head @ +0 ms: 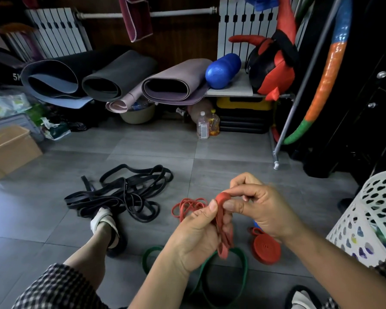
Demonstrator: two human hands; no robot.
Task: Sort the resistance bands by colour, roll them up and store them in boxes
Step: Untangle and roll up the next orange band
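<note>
Both hands work a red resistance band (223, 221) in front of me. My left hand (196, 237) grips its hanging loops, thumb pressed near the top. My right hand (256, 206) pinches the band's folded end between thumb and fingers. More thin red bands (187, 207) lie on the floor just behind. A rolled red band (265, 247) sits on the floor under my right wrist. A green band (236, 270) loops on the floor below my hands. A tangle of black bands (125, 192) lies to the left.
A cardboard box (9, 148) stands at the far left. A white perforated basket (370, 219) is at the right. My sandalled foot (105, 221) rests on the black tangle's edge. Rolled mats (120, 76), bottles (203, 126) and a metal rack leg (276, 157) line the back.
</note>
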